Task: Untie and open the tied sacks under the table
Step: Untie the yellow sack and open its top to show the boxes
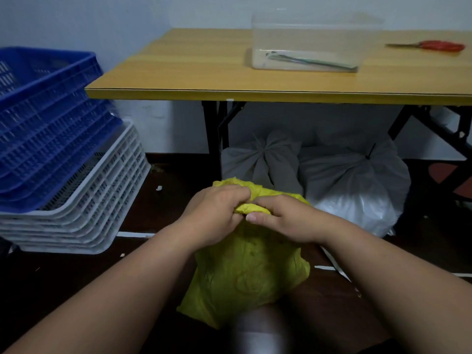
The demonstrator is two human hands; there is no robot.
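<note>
Yellow sack [245, 272] sits on the floor before the worktop [204, 72], and we work at its bunched neck: our left hand [217, 213] and right hand [283, 218] both pinch the gathered cloth there, fingers curled into it. We judge it soft, light and crumply, so the knot itself is the place to grip. Two grey sacks, one [265, 159] beside the other [357, 180], wait tied under the worktop.

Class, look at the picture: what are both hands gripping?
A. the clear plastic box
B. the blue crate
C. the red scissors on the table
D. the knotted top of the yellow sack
D: the left hand and right hand both pinch the bunched top of the yellow sack on the floor.
</note>
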